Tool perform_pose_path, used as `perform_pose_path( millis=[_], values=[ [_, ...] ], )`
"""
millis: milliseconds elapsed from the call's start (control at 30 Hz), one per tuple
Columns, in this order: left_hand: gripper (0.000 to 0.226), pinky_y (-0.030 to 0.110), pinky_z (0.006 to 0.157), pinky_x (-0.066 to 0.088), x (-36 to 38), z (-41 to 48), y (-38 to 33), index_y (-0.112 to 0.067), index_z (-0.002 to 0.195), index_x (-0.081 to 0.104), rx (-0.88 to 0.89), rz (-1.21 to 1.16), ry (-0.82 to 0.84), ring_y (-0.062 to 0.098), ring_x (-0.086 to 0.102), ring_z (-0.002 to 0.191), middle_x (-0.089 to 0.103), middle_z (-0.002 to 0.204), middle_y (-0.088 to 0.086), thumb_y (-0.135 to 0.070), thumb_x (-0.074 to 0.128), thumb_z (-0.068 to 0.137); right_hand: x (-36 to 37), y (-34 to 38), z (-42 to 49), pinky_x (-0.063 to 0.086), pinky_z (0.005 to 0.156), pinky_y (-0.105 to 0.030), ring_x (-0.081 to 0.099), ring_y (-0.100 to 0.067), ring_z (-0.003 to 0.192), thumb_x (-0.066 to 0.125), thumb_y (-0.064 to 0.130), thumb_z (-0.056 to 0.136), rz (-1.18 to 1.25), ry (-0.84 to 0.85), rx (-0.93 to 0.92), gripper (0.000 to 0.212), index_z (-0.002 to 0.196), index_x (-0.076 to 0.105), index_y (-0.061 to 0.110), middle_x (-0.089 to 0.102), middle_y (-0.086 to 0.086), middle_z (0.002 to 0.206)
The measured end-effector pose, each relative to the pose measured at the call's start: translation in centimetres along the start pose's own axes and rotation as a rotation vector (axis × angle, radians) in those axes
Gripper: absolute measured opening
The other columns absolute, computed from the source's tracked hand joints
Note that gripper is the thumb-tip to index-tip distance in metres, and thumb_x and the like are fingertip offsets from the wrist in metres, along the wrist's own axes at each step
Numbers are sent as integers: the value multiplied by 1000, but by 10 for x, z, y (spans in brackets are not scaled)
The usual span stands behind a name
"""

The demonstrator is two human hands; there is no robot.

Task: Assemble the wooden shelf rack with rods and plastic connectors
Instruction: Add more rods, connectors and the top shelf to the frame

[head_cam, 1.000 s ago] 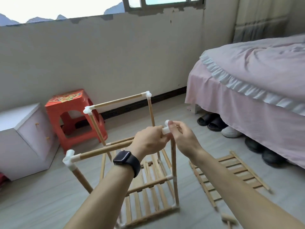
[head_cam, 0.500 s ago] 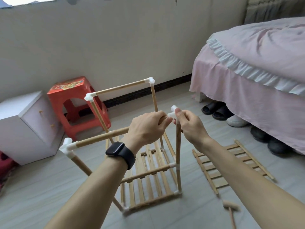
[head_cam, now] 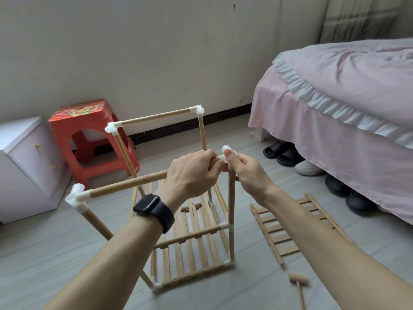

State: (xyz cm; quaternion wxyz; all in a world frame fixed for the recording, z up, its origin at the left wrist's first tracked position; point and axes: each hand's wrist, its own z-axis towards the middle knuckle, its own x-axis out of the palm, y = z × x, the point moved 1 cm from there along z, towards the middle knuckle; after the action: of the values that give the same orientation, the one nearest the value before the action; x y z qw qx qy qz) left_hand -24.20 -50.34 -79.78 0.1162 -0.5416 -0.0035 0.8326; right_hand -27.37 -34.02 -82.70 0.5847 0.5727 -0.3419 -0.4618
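Little has shifted over the last second: both hands stay at the near right top corner of the rack (head_cam: 190,238), and the view has dipped, so the window above the wall is out of sight.

The left hand (head_cam: 192,173), with a dark watch (head_cam: 154,209) on its wrist, has its fingers curled round the right end of the front top rod (head_cam: 127,185). The right hand (head_cam: 248,173) pinches the white connector (head_cam: 226,151) between thumb and fingers, right at that rod's end and above the near right upright (head_cam: 231,209). I cannot tell whether the connector is seated on either. The rod's far end sits in a corner connector (head_cam: 77,195) at the near left.

The rack stands on the floor (head_cam: 44,253) and carries one slatted shelf (head_cam: 187,260) low in its frame. A loose slatted panel (head_cam: 279,227) lies flat just to its right, and a small wooden mallet (head_cam: 298,279) lies nearer the camera.

A white cabinet (head_cam: 29,164) at the left has its drawers closed, contents hidden. A red plastic stool (head_cam: 89,135) stands beside it against the wall (head_cam: 156,52). At the right is a bed (head_cam: 346,97) under pink covers, with slippers and shoes (head_cam: 279,153) tucked beneath its edge.
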Motion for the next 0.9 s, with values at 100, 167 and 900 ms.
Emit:
perform_pose_path(
  millis=[100, 167, 900],
  values=[
    [32, 23, 53, 31, 0, 2, 4, -30, 101, 58, 5, 11, 30, 4, 53, 66, 58, 80, -14, -53, 36, 103, 9, 0, -1, 56, 97, -40, 70, -14, 104, 50, 59, 99, -53, -98, 0, 53, 108, 73, 12, 76, -5, 106],
    [30, 24, 54, 30, -1, 4, 4, -31, 101, 53, 9, -5, 62, 4, 51, 66, 54, 79, -15, -51, 31, 105, 16, 0, -3, 57, 93, -48, 71, -26, 100, 51, 63, 97, -103, -173, -17, 60, 104, 73, 8, 75, -12, 102],
    [53, 31, 55, 39, 0, 41, -36, -23, 78, 51, -279, -28, 296, 18, 60, 66, 62, 74, -3, -68, 28, 94, 28, -68, -5, 49, 64, -30, 52, -14, 66, 43, 35, 102, -319, 61, 146, 29, 99, 55, 9, 57, -1, 75]
  ],
)
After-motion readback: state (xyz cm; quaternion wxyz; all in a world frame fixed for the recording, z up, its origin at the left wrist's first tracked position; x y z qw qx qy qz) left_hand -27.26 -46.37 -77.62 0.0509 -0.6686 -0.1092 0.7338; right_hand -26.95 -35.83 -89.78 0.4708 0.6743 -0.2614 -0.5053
